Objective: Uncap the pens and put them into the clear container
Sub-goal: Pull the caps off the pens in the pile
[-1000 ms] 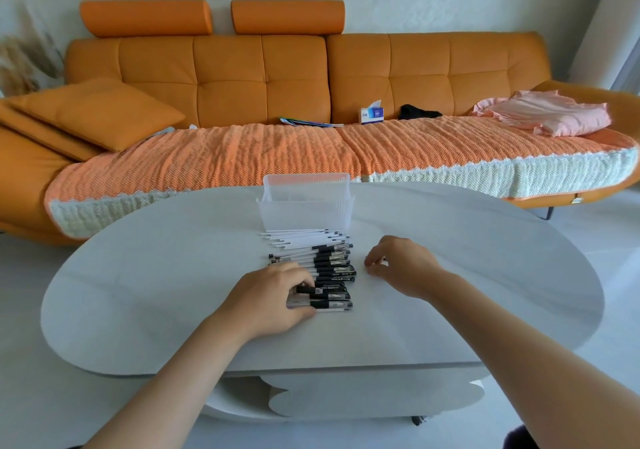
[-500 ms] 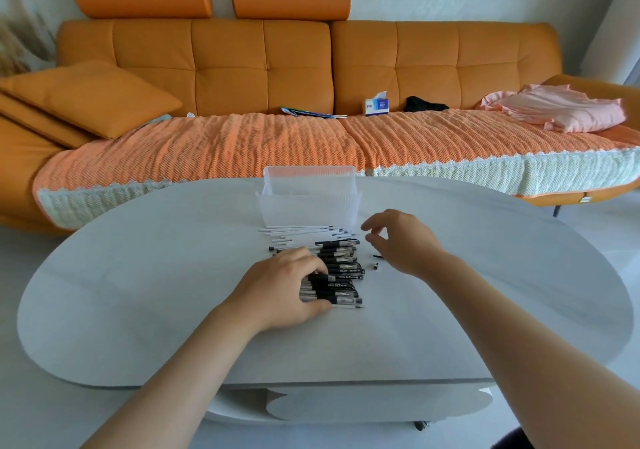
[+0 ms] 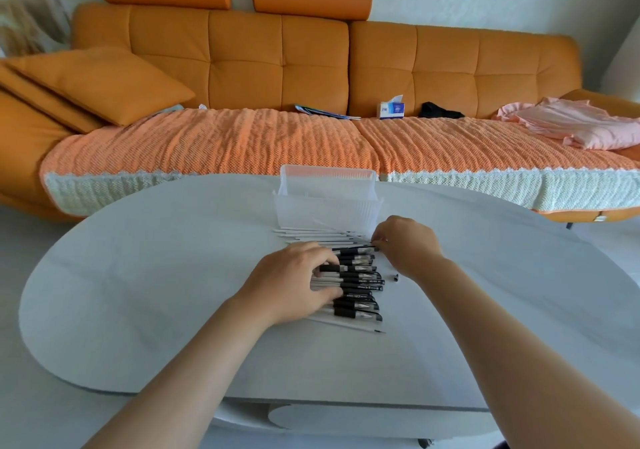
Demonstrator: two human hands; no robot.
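Note:
A row of black-grip pens (image 3: 360,284) lies side by side in the middle of the white table (image 3: 138,292). Several thin white pens (image 3: 311,235) lie beyond them, against the clear container (image 3: 325,206). My left hand (image 3: 291,284) rests on the left ends of the black pens, fingers spread over them. My right hand (image 3: 407,240) pinches the right tip of the farthest black pen (image 3: 353,250). A small black cap (image 3: 395,278) lies loose on the table just right of the row. One thin white pen (image 3: 346,325) lies at the near end.
An orange sofa (image 3: 311,67) with a knitted cover runs behind the table. On it are a cushion (image 3: 104,81), a tissue box (image 3: 392,109) and pink cloth (image 3: 571,124). The table's front edge is near my forearms.
My right hand moved forward and left, from beside the row to the tip of the farthest black pen. A loose cap now lies where it was. My left hand stayed on the pens.

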